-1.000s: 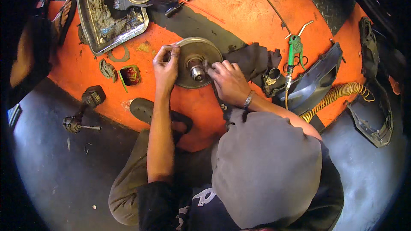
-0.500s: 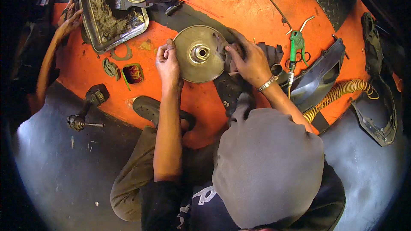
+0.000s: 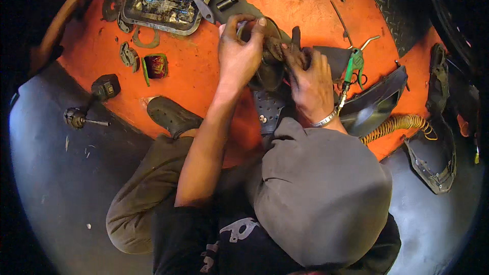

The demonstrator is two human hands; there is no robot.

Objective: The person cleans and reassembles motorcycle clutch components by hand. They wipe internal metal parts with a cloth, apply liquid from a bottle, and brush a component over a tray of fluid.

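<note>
My left hand (image 3: 242, 46) grips the upper rim of a round metal disc (image 3: 269, 75). The disc is tilted steeply and looks dark, with much of it hidden by my fingers. My right hand (image 3: 311, 81), with a metal band at the wrist, has its fingers closed on a dark rag (image 3: 274, 48) against the disc's right side. Below the disc is my right foot in a dark clog (image 3: 267, 109); the other clog (image 3: 173, 117) is farther left.
A dirty metal tray (image 3: 186, 29) with a paintbrush (image 3: 196, 0) lies at upper left, near another person's arm (image 3: 69, 15). A cordless power tool (image 3: 91, 102) lies left. On the right are a green air blow gun (image 3: 354, 66), yellow coiled hose (image 3: 397, 126) and black plastic panel (image 3: 374, 102).
The disc has turned from face-up to steeply tilted. My left hand has moved right and up to its top rim. The other person's hand has left the tray's side. The whole view has shifted.
</note>
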